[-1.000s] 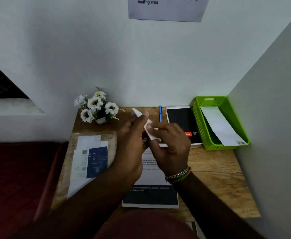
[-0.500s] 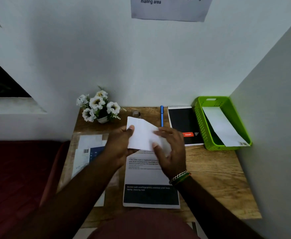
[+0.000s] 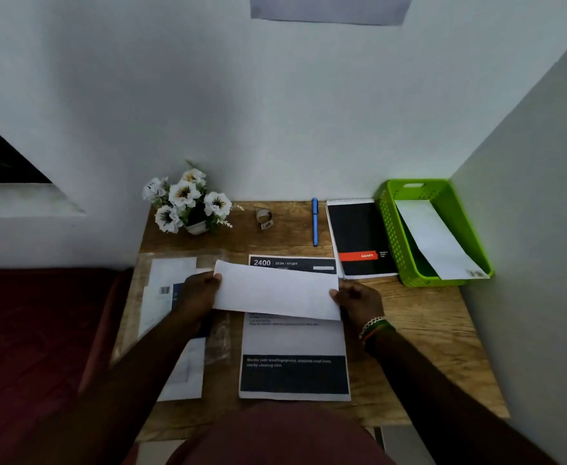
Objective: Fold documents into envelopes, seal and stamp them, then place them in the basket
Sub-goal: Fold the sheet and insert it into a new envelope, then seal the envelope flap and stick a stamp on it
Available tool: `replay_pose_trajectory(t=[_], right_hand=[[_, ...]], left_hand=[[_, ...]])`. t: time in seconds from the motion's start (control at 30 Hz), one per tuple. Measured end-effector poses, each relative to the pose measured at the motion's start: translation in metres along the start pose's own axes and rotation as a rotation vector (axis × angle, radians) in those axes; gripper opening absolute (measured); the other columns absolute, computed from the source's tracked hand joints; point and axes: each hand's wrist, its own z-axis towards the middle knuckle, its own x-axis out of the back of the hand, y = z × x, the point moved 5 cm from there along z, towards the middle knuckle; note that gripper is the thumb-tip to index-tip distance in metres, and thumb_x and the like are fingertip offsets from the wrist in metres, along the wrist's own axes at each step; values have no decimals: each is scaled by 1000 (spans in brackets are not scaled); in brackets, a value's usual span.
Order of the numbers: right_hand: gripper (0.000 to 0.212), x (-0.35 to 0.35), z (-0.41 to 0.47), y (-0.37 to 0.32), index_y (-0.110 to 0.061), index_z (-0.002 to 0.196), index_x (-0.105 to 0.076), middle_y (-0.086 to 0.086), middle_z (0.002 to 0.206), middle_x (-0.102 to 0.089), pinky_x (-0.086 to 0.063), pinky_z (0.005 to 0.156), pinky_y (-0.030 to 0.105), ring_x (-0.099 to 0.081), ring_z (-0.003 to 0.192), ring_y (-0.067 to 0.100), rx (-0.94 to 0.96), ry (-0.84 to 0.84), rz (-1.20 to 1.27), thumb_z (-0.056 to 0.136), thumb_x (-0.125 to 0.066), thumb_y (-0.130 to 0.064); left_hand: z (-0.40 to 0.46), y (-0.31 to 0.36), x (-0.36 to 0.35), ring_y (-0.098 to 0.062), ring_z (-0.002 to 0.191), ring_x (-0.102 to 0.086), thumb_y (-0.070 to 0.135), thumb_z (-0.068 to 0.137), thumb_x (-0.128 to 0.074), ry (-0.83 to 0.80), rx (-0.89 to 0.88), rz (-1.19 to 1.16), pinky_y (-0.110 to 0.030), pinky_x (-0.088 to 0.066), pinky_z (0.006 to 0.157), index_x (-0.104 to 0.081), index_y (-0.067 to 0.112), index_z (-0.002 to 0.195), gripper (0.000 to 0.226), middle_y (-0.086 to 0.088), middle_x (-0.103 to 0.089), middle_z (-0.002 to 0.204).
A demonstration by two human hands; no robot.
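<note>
Two hands, one white envelope held flat over the printed document.

Left hand and right hand each pinch a short end, fingers curled round the edges, so it hangs just above the sheet on the wooden counter. It's thin, smooth paper, so squeezing too hard could crease it, and a loose grip could let it sag or slip. The perforated green plastic basket sits well off to the right with another envelope leaning inside it.
</note>
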Motion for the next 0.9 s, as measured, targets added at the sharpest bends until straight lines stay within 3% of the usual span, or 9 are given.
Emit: replay_pose_trajectory(t=[0.07, 0.2, 0.27, 0.37, 0.5, 0.57, 0.73, 0.9], right_hand=[[26, -4, 4, -2, -9, 97, -73, 7, 92, -74, -59, 87, 42, -71, 89, 23, 56, 36, -91, 74, -85, -10], [31, -12, 9, -13, -14, 98, -72, 0, 89, -71, -55, 82, 30, -67, 85, 16, 173, 114, -336, 72, -87, -21], [34, -13, 12, -18, -16, 100, -71, -2, 85, -68, -51, 79, 26, -64, 81, 14, 243, 114, -541, 72, -87, -28], [33, -17, 11, -23, -19, 103, -67, -3, 87, -64, -48, 74, 25, -58, 79, 13, 339, 121, -732, 76, -83, -30], [18, -36, 10, -42, -20, 96, -69, -3, 86, -66, -52, 75, 29, -60, 79, 13, 478, 74, -729, 81, -78, -23], [12, -52, 12, -50, -18, 94, -72, -2, 86, -70, -53, 77, 29, -61, 77, 12, 506, -4, -693, 82, -76, -20], [16, -93, 34, -71, -12, 100, -72, 4, 93, -73, -55, 83, 31, -64, 82, 15, 467, -107, -567, 85, -72, -16], [26, -129, 64, -110, -9, 115, -64, 4, 109, -70, -50, 87, 28, -63, 95, 15, 384, -153, -487, 90, -66, -18]], left_hand=[[4, 0, 2, -35, 114, -61, 24, 104, -53, 46, -117, 88, -49, -51, 101, -60, 7, 133, 34, -17, -64, 128], [7, 2, 6, -33, 112, -65, 19, 100, -62, 164, -324, 261, -36, -47, 93, -66, 7, 127, 30, -15, -69, 122], [10, 1, 6, -33, 113, -62, 20, 96, -67, 226, -395, 388, -40, -48, 93, -61, 12, 134, 39, -14, -66, 124], [11, -4, 3, -37, 126, -44, 26, 89, -71, 327, -530, 692, -51, -45, 97, -48, 19, 146, 62, -14, -43, 144], [11, -7, -25, -35, 126, -43, 35, 88, -62, 215, -814, 933, -50, -45, 95, -57, 25, 137, 49, -9, -45, 144], [10, -6, -37, -33, 129, -44, 33, 91, -62, 135, -774, 950, -51, -45, 100, -59, 26, 134, 43, -7, -46, 144], [21, 34, -61, -33, 141, -39, 20, 93, -66, 81, -763, 711, -46, -38, 113, -41, 15, 152, 63, -11, -39, 156], [57, 83, -85, -29, 124, -52, 22, 83, -77, 87, -682, 433, -33, -41, 102, -56, 14, 132, 54, -10, -57, 134]])
